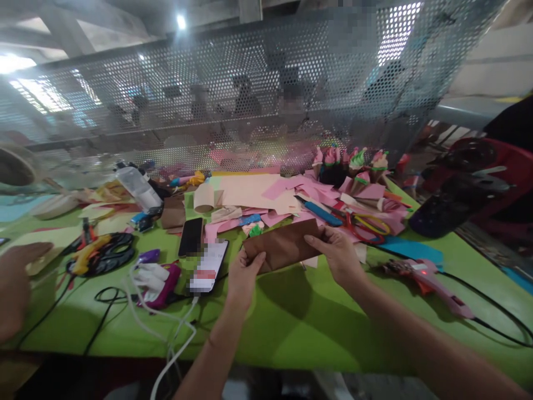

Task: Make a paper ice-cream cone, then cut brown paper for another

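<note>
Between my two hands a strip of brown paper is stretched out above the green table. My left hand pinches its left end, thumb on top. At the right end, my right hand grips the upper corner between thumb and fingers. Just behind the strip's left end lies a small piece with a green top. A lit phone rests left of my left hand. To the right of my right hand lies a pink glue gun with a red light.
Green table carries pink paper scraps, a blue cutter, scissors and several finished cones. Left are a dark phone, cables, a yellow-handled glue gun and another person's hand. A perforated metal screen stands behind.
</note>
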`<state>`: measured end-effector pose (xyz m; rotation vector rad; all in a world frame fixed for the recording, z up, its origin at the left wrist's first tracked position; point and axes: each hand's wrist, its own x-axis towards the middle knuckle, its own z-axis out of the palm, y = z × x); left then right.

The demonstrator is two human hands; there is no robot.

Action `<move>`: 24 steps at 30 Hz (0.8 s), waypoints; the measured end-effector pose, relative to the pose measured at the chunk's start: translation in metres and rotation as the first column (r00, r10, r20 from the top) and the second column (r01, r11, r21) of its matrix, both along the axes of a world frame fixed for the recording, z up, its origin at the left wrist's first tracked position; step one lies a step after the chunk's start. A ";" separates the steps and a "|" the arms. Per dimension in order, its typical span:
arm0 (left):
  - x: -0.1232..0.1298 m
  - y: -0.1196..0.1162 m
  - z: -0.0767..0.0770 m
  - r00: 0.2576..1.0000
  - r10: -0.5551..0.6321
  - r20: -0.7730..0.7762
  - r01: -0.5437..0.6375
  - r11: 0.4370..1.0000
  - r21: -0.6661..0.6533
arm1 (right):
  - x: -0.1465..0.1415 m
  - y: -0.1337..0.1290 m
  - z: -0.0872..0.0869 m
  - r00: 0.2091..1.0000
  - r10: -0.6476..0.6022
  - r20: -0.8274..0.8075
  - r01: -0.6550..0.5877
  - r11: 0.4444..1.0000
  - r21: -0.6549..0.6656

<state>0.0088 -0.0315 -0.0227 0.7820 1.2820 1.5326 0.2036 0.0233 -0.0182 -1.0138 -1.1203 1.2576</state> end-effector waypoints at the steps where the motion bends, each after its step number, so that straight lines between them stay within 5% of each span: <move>1: 0.000 0.000 0.000 1.000 -0.001 -0.006 0.001 1.000 0.005 | 0.000 0.000 0.000 1.000 -0.015 0.005 0.015 1.000 0.002; 11: 0.004 -0.005 -0.005 0.996 0.025 -0.083 -0.021 0.999 0.049 | 0.001 -0.005 0.004 0.993 -0.100 0.066 0.098 0.995 0.027; 18: 0.010 -0.010 0.003 1.000 -0.022 0.011 0.023 0.998 -0.055 | 0.002 -0.005 0.000 0.979 -0.137 0.153 0.126 0.989 0.081; 24: 0.012 -0.005 0.000 1.000 -0.007 -0.020 0.007 1.000 0.007 | -0.001 -0.006 -0.001 0.993 -0.102 0.055 0.101 0.995 0.026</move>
